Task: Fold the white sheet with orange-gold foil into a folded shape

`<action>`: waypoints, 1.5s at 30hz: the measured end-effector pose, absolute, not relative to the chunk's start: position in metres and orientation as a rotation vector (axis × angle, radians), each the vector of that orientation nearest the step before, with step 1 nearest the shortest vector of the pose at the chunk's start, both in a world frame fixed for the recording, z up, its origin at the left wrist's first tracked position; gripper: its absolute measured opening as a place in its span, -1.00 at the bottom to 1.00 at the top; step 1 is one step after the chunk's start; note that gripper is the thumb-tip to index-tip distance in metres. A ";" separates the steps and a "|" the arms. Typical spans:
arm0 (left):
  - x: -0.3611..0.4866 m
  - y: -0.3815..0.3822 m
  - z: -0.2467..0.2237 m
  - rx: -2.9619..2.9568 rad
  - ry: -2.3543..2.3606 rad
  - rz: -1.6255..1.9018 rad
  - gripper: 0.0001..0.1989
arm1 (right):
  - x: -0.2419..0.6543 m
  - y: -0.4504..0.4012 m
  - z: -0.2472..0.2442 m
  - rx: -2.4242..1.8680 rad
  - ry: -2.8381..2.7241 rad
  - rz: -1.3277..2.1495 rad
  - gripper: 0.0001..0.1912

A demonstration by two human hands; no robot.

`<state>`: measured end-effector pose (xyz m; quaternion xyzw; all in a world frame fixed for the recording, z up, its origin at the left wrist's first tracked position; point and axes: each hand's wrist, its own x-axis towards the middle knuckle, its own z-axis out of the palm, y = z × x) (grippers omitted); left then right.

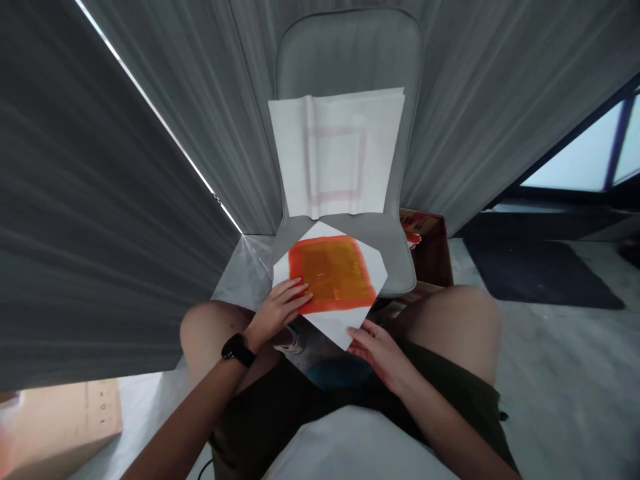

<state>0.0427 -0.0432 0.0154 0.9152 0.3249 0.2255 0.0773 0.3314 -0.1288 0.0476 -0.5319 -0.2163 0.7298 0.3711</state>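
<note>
A white sheet of paper (pixel 333 273) with a large orange and red painted rectangle lies at a slant over the front of a grey chair seat. My left hand (pixel 284 307) rests on its left edge, fingers spread over the painted area. At the near corner, my right hand (pixel 373 347) pinches the paper between thumb and fingers. Behind it, larger white sheets (pixel 335 157) lean on the chair's backrest, with a faint pink rectangular outline and a vertical crease.
The grey chair (pixel 350 50) stands between grey curtains. A red-brown cardboard box (pixel 435 250) sits right of the chair, with a dark mat (pixel 540 270) farther right. Another cardboard box (pixel 65 427) is at the lower left. My knees flank the seat.
</note>
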 end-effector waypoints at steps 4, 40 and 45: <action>0.040 -0.028 0.014 2.669 0.932 0.714 -0.57 | 0.375 -0.126 0.040 -1.489 -1.052 1.686 -0.46; 0.021 0.044 -0.017 2.842 0.856 0.545 -0.57 | 0.514 -0.022 0.015 -1.281 -2.443 0.445 -0.64; 0.023 0.037 -0.016 2.822 0.892 0.532 -0.56 | 0.467 -0.024 0.046 -1.367 -2.213 0.697 -0.60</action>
